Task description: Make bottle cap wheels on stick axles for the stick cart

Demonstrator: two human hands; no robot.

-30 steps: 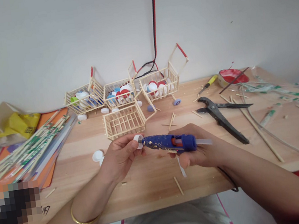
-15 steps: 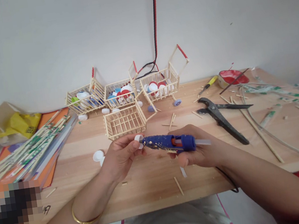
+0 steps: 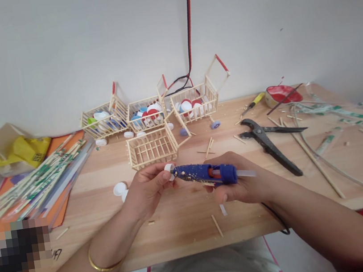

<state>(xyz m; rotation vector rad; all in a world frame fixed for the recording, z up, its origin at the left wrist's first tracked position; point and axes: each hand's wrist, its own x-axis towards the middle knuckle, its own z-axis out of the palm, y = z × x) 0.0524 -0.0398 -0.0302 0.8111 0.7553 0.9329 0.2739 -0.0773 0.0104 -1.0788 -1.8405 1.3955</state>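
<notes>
My right hand (image 3: 242, 183) is wrapped round a blue glue gun (image 3: 207, 173) that lies level, nozzle pointing left. The nozzle tip meets a small white bottle cap (image 3: 168, 169) pinched in the fingers of my left hand (image 3: 147, 190). Both hands hover just above the wooden table (image 3: 186, 216), in front of an empty stick-built cart (image 3: 151, 147). Two more white caps (image 3: 119, 189) lie on the table left of my left hand.
Three stick carts (image 3: 193, 100) filled with coloured caps stand by the wall. Black pliers (image 3: 266, 140) lie at right, near a red bowl (image 3: 280, 93) and long sticks. A pile of wrapped chopsticks (image 3: 35, 181) on orange paper fills the left. Stick scraps litter the table.
Almost nothing has moved; the glue gun and both hands have stayed together, drifting only slightly.
</notes>
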